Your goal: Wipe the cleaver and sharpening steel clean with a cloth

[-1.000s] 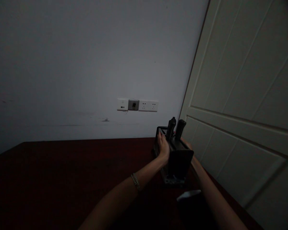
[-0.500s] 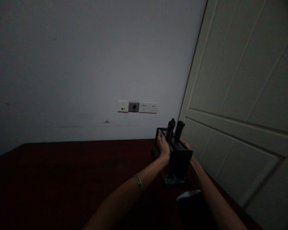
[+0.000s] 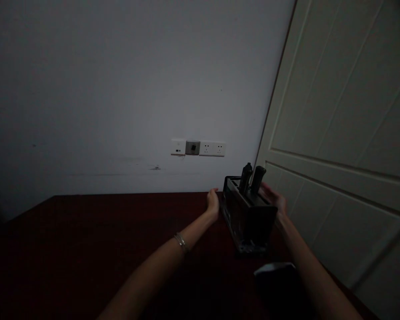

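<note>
A black knife block (image 3: 258, 222) stands upright on the dark red table, with two black handles (image 3: 257, 178) sticking up from its slots. The kind of tools on those handles is hidden inside the block. Just left of the block is my left hand (image 3: 213, 205), off its side and holding nothing, fingers apart from the block. My right hand (image 3: 276, 200) is at the block's right side with fingers stretched out, partly hidden behind it. Whether its fingertips touch the block I cannot tell.
A dark flat thing with a pale edge (image 3: 275, 267) lies in front of the block, near my right forearm. Behind the table (image 3: 120, 231) is a wall with sockets and switch plates (image 3: 198, 148). A pale panelled door (image 3: 336, 186) stands close on the right.
My left hand has let go of the knife block and moved left. My right hand has drawn a little off its right side. The view has shifted slightly left; the block looks still.
</note>
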A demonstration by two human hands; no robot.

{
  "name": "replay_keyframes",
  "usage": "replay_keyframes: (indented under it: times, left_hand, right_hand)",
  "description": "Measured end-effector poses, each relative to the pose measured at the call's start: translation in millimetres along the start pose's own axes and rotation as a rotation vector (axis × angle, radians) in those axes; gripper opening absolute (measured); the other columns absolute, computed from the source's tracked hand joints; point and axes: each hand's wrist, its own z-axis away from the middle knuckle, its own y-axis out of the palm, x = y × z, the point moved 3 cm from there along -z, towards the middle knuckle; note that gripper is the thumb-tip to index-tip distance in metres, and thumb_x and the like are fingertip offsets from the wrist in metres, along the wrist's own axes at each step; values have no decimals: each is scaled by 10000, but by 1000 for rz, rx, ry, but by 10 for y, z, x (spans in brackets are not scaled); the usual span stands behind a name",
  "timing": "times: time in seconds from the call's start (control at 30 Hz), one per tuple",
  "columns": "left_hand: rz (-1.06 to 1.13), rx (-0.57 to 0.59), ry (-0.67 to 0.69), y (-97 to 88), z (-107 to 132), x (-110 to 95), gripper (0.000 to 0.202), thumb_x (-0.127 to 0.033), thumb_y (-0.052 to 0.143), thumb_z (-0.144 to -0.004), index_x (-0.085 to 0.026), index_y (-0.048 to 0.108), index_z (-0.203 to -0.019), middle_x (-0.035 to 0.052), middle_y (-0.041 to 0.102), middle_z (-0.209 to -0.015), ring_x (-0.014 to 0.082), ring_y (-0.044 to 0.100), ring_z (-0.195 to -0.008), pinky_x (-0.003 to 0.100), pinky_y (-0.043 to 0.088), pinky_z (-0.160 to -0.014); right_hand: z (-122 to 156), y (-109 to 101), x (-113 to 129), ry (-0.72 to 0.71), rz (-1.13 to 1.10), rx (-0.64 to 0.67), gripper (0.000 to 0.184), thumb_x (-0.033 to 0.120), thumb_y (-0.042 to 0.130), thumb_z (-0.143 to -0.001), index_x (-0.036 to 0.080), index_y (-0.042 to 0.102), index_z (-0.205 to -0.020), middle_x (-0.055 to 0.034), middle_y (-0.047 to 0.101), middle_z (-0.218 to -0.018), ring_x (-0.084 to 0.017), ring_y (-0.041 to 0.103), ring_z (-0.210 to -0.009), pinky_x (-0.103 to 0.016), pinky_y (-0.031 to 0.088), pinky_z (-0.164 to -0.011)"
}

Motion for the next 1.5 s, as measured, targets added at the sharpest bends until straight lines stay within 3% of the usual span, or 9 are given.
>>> replay_keyframes:
  times: [0.1,0.23,0.37,0.47,0.57,0.67,0.93,1.13,1.5]
  left_hand:
    - [-271,-93,-34,-830,-165,42,303,-340,459,-875,-146,533,-1095,88,549,-1134,192,545,-997,409,438,-860]
    - [-609,-187,-58,-2089,-243,97,308,-318,494,-861,-159,512,-1125,83,528,-1138,188,547,-964,394,470,-813]
    - [-889,-213,-73,-3070,-83,229,306,-315,497,-860,-158,512,-1123,83,529,-1135,187,547,-965,393,470,-813]
    - [-1048,-170,-59,-3470,116,347,304,-315,497,-860,-157,514,-1119,82,533,-1128,186,550,-961,391,471,-810]
    - [-1168,-103,-18,-3642,316,436,303,-313,496,-861,-156,515,-1120,84,530,-1137,189,546,-971,398,467,-820]
    - [-1256,-52,31,-3691,480,486,315,-313,501,-858,-156,511,-1131,88,513,-1173,204,527,-1019,424,445,-856]
    - [-1398,-9,123,-3682,604,560,356,-335,495,-857,-156,495,-1165,97,474,-1241,238,465,-1121,481,369,-934]
    - [-1445,-33,152,-3673,609,589,339,-321,503,-855,-155,496,-1151,91,506,-1179,210,524,-1022,431,444,-854]
    - [-1467,-46,154,-3685,610,591,329,-319,502,-856,-155,501,-1142,89,513,-1166,204,532,-1006,420,452,-842]
  right_hand:
    - [53,-181,356,-72,-19,-171,220,221,418,-690,186,632,-729,-38,683,-832,-171,663,-745,-340,510,-713]
    - [377,-154,985,-561,69,-386,164,143,467,-654,171,626,-677,-35,638,-704,-164,634,-593,-332,489,-629]
    - [965,387,1212,-865,186,-277,161,168,492,-713,188,640,-775,-2,581,-602,-165,576,-519,-319,477,-537]
    - [1385,909,996,-889,502,-74,180,235,480,-780,193,633,-863,-5,619,-647,-171,602,-591,-315,474,-610]
    - [1703,1358,505,-830,816,278,201,256,471,-790,204,627,-905,-34,669,-773,-192,628,-737,-317,472,-726]
    - [1913,1624,-146,-548,1130,533,331,269,362,-838,199,572,-1084,-70,648,-1046,-196,587,-981,-316,418,-885]
    - [2178,1803,-1350,-277,1362,739,513,350,322,-860,91,429,-1290,-131,397,-1379,-237,284,-1305,-423,187,-1062]
    - [2110,1753,-1603,-176,1467,774,519,364,302,-867,114,402,-1310,-131,349,-1407,-240,266,-1312,-468,141,-1054]
    - [2105,1735,-1632,-189,1497,789,523,384,277,-874,129,397,-1314,-115,339,-1416,-223,261,-1314,-451,153,-1053]
